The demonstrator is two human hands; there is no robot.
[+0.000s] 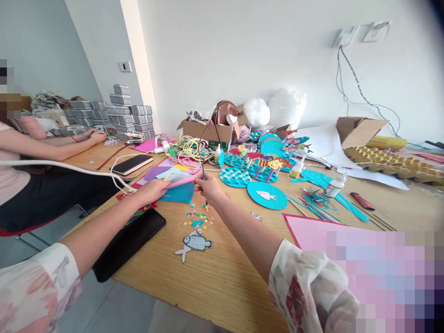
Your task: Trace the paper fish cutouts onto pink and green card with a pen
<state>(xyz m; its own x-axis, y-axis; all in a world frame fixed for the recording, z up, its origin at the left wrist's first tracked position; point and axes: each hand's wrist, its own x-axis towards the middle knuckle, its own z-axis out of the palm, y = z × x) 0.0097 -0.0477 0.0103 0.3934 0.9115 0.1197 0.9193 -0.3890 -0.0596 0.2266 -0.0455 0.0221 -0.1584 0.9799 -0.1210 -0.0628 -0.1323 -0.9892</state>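
Note:
My left hand [154, 188] grips the edge of a pink paper sheet [183, 180] that lies over a stack of coloured sheets [173, 175]. My right hand [208, 185] is closed on a thin grey pen [204, 174], held upright at the pink sheet's right end. Just below my hands, small coloured paper dots [197, 218] are scattered on the wooden table [222, 273]. A grey paper fish cutout [194, 243] lies nearer to me. A black phone or case [128, 243] rests under my left forearm.
Teal paper discs [267, 194] and fish decorations [263, 162], glue bottles [335, 186], teal strips and sticks fill the middle. A big pink sheet [312, 231] lies at right. Cardboard boxes [204, 129], egg trays [391, 162] stand behind. Another person's hands [95, 136] work at far left by stacked grey boxes [121, 111].

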